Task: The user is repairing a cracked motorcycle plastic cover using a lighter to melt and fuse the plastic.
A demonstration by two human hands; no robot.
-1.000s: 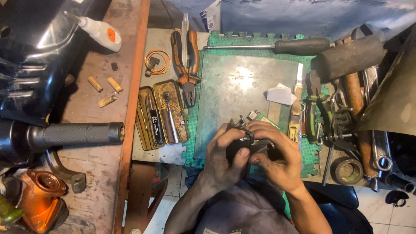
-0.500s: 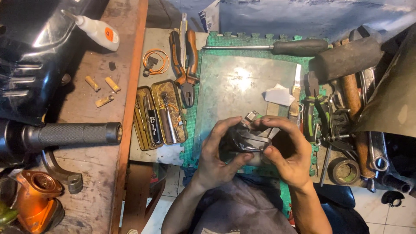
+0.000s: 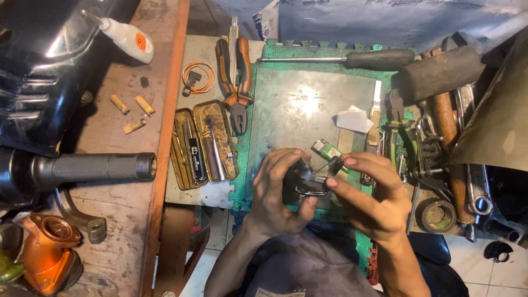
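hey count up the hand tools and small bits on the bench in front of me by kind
Pliers: 1
Screwdriver: 1
Glue bottle: 1
Open tins: 2
Short tan stubs: 3
Green lighter: 1
Small black part, held by left hand and right hand: 1
Total: 10

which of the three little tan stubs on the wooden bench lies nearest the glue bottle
The upper-left stub, closest below the glue bottle. The second lies to its right, and the third sits lower on the bench.

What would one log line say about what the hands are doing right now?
left hand: grips small black part | right hand: holds same part | over: green mat | nearby: pliers, screwdriver
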